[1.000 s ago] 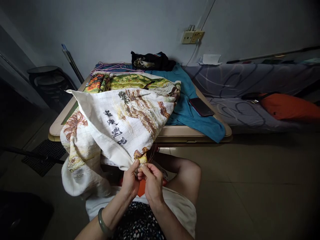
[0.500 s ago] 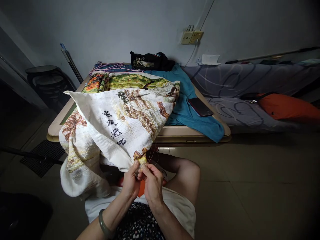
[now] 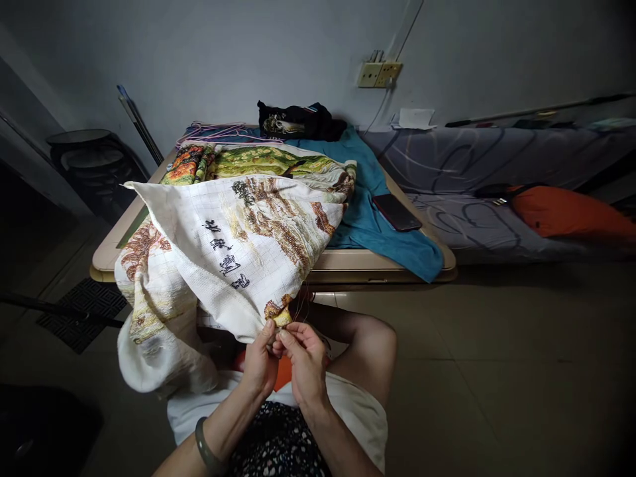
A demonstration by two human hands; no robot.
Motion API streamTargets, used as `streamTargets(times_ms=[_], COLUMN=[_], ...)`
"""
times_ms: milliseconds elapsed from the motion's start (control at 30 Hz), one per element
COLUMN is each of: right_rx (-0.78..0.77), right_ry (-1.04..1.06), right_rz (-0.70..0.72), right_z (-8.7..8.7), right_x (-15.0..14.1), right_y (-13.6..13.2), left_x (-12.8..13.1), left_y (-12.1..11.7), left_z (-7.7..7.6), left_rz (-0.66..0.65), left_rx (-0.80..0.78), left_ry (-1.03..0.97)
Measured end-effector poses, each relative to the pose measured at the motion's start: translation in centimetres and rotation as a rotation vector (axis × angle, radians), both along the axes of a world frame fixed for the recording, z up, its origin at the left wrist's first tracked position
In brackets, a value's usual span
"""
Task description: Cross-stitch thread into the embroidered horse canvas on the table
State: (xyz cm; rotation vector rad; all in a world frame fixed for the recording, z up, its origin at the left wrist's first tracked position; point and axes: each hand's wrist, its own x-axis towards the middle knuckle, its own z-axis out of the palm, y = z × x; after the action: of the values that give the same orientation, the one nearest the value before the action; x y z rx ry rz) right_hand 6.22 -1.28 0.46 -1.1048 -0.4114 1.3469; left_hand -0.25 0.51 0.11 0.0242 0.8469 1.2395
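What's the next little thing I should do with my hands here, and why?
Perhaps ease the loose threads aside with your right hand, while your left hand grips the cloth. They dangle close above your right hand, beside the yellow patch, so they might snag.

both forearms reach forward, left hand [image 3: 262, 361] and right hand [image 3: 304, 363] meeting, thumbs and fingertips pinched.
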Motion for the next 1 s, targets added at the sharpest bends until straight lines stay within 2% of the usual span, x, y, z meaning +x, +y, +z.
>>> streamTargets(times_ms=[200, 433, 700, 867, 933, 1000], right_rx=[0.086, 0.07, 0.011, 0.071, 0.094, 0.096], right_ry=[-0.088, -0.385, -0.226, -0.49, -0.585, -0.571], right_rz=[-0.037, 0.101, 0.154, 0.128, 0.182, 0.261], right_z=[-0.4, 0.0, 0.9, 0.6, 0.5, 0.5], right_x=[0.2, 1.6, 2.1, 2.4, 2.7, 3.3], right_y=[0.6, 0.9, 1.4, 1.3, 1.5, 2.0], left_x=[0.1, 0.1, -0.1, 0.0, 0.0, -0.1], left_y=[0.0, -0.1, -0.1, -0.1, -0.1, 0.0], left_z=[0.6, 0.5, 0.3, 0.0, -0.1, 0.0], left_rz=[-0.003, -0.059, -0.061, -0.021, -0.008, -0.005], left_rx=[0.054, 0.111, 0.169, 0.214, 0.245, 0.277], left_ry=[-0.01, 0.034, 0.16, 0.265, 0.288, 0.293])
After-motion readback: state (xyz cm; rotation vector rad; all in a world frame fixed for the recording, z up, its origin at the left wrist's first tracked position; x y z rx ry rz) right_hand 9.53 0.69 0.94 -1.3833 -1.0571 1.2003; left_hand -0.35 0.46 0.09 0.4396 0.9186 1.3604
